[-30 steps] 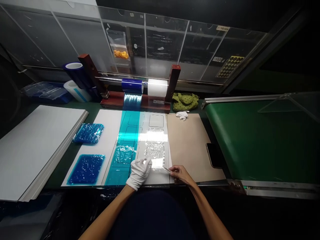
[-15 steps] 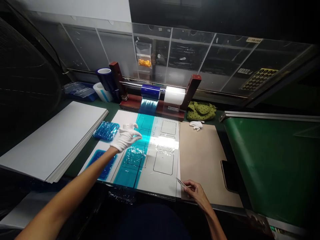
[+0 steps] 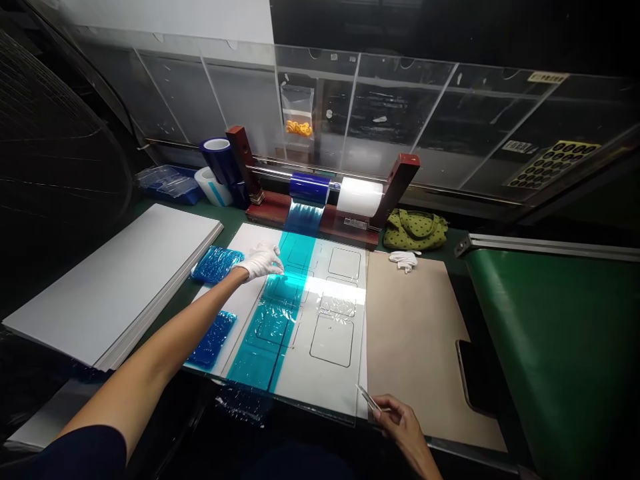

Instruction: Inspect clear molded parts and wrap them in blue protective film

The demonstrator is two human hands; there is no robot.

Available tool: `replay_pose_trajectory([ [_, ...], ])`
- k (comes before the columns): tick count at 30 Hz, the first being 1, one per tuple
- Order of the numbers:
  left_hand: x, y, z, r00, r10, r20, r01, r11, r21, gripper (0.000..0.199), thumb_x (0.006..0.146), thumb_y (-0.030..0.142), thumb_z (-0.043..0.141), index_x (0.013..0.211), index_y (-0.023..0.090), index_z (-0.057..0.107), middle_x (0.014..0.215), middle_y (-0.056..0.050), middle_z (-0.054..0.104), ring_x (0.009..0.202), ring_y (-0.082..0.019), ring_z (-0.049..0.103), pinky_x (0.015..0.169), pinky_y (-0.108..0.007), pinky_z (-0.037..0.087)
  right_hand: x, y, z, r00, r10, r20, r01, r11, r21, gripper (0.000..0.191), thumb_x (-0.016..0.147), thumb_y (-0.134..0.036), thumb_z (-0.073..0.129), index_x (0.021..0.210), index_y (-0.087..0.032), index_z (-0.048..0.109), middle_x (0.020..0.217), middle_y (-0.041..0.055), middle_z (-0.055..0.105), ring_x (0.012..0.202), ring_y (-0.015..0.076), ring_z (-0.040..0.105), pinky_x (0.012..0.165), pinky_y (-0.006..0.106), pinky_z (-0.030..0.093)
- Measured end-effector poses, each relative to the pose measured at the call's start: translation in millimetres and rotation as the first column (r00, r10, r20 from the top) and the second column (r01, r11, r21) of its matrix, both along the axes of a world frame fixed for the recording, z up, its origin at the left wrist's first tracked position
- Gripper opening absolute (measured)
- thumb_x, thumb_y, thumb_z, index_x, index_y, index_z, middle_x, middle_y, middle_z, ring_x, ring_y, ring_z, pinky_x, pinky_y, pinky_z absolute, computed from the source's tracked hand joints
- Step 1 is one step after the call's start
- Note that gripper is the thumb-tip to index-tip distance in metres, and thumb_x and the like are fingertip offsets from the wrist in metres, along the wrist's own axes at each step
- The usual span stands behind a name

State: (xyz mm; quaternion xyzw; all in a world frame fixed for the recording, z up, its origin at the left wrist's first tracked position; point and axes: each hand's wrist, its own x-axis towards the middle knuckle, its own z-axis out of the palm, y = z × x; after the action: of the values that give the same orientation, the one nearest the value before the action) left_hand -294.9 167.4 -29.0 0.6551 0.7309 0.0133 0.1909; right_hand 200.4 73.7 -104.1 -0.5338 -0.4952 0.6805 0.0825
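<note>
Near right, your bare right hand [image 3: 406,430] pinches steel tweezers [image 3: 368,398] just beside the marked white sheet [image 3: 320,373]. Farther left, your white-gloved left hand [image 3: 261,262] lies open, fingertips on the teal film [image 3: 265,333], beside a crinkled blue pad [image 3: 217,263].

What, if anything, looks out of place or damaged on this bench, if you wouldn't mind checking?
The film on the teal strip is wrinkled rather than flat, and a crumpled clear scrap hangs below the front edge of the white template board.
</note>
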Motion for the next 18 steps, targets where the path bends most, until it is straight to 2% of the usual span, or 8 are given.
replay_pose_trajectory([
  [4, 1, 7, -3.5, 0.999, 0.043, 0.010, -0.043, 0.999, -0.003, 0.035, 0.081, 0.045, 0.059, 0.099, 0.015, 0.061, 0.117, -0.008, 0.055, 0.109, -0.024, 0.049, 0.095, -0.047, 0.038, 2, 0, 1.3, 1.000, 0.021, 0.017, -0.021, 1.000, 0.023, 0.044, 0.064, -0.053, 0.067, 0.087, -0.016, 0.067, 0.085, 0.0082, 0.064, 0.074, 0.0214, 0.061, 0.054, 0.026, 0.045],
  [7, 1, 5, 1.4, 0.990, 0.135, 0.046, -0.137, 0.989, 0.050, 0.041, 0.081, 0.047, 0.059, 0.107, 0.016, 0.058, 0.120, -0.009, 0.053, 0.109, -0.024, 0.049, 0.095, -0.047, 0.037, 1, -3, 0.1, 1.000, 0.030, 0.004, -0.030, 0.996, 0.089, 0.044, 0.065, -0.052, 0.066, 0.091, -0.018, 0.065, 0.090, 0.0095, 0.065, 0.085, 0.0249, 0.062, 0.063, 0.028, 0.049],
  [10, 1, -18, 12.7, 0.947, 0.307, 0.100, -0.318, 0.939, 0.128, 0.052, 0.077, 0.052, 0.061, 0.112, 0.014, 0.056, 0.119, -0.011, 0.055, 0.107, -0.024, 0.050, 0.094, -0.044, 0.036, -8, -5, 1.6, 0.995, 0.102, -0.013, -0.100, 0.988, 0.120, 0.046, 0.073, -0.050, 0.060, 0.108, -0.020, 0.057, 0.092, 0.0090, 0.065, 0.089, 0.0241, 0.063, 0.069, 0.031, 0.052],
  [12, 6, -50, 19.6, 0.880, 0.453, 0.143, -0.473, 0.862, 0.182, 0.057, 0.075, 0.054, 0.060, 0.116, 0.015, 0.055, 0.119, -0.011, 0.055, 0.108, -0.025, 0.049, 0.093, -0.040, 0.035, -23, -3, 7.9, 0.977, 0.207, 0.048, -0.212, 0.963, 0.168, 0.050, 0.080, -0.047, 0.051, 0.123, -0.020, 0.049, 0.092, 0.0088, 0.064, 0.073, 0.0205, 0.063, 0.063, 0.031, 0.053],
  [14, 17, -96, 21.5, 0.780, 0.591, 0.203, -0.624, 0.754, 0.202, 0.053, 0.077, 0.055, 0.054, 0.115, 0.017, 0.058, 0.115, -0.009, 0.059, 0.104, -0.025, 0.050, 0.087, -0.034, 0.036, -46, 2, 18.7, 0.930, 0.346, 0.123, -0.367, 0.872, 0.325, 0.050, 0.086, -0.040, 0.042, 0.133, -0.021, 0.043, 0.094, 0.0091, 0.064, 0.062, 0.0169, 0.061, 0.063, 0.032, 0.052],
  [15, 26, -123, 19.8, 0.721, 0.651, 0.240, -0.692, 0.697, 0.187, 0.048, 0.079, 0.055, 0.050, 0.109, 0.018, 0.061, 0.108, -0.006, 0.062, 0.098, -0.024, 0.053, 0.082, -0.031, 0.037, -60, 5, 25.0, 0.893, 0.422, 0.156, -0.445, 0.785, 0.431, 0.049, 0.089, -0.036, 0.038, 0.135, -0.022, 0.042, 0.097, 0.0092, 0.064, 0.063, 0.0166, 0.061, 0.066, 0.032, 0.052],
  [17, 48, -179, 11.2, 0.590, 0.745, 0.312, -0.800, 0.593, 0.097, 0.042, 0.079, 0.056, 0.048, 0.088, 0.019, 0.067, 0.083, -0.002, 0.065, 0.077, -0.019, 0.055, 0.069, -0.027, 0.038, -94, 10, 36.4, 0.780, 0.576, 0.243, -0.588, 0.543, 0.600, 0.047, 0.091, -0.025, 0.032, 0.137, -0.024, 0.041, 0.099, 0.0086, 0.064, 0.075, 0.0176, 0.061, 0.074, 0.031, 0.049],
  [18, 62, -206, 4.8, 0.517, 0.786, 0.340, -0.843, 0.536, 0.043, 0.043, 0.078, 0.059, 0.048, 0.076, 0.019, 0.066, 0.072, -0.001, 0.062, 0.069, -0.018, 0.054, 0.064, -0.027, 0.037, -112, 11, 40.6, 0.709, 0.631, 0.315, -0.651, 0.415, 0.636, 0.049, 0.091, -0.019, 0.029, 0.138, -0.024, 0.040, 0.097, 0.0083, 0.063, 0.077, 0.0177, 0.061, 0.073, 0.029, 0.048],
])
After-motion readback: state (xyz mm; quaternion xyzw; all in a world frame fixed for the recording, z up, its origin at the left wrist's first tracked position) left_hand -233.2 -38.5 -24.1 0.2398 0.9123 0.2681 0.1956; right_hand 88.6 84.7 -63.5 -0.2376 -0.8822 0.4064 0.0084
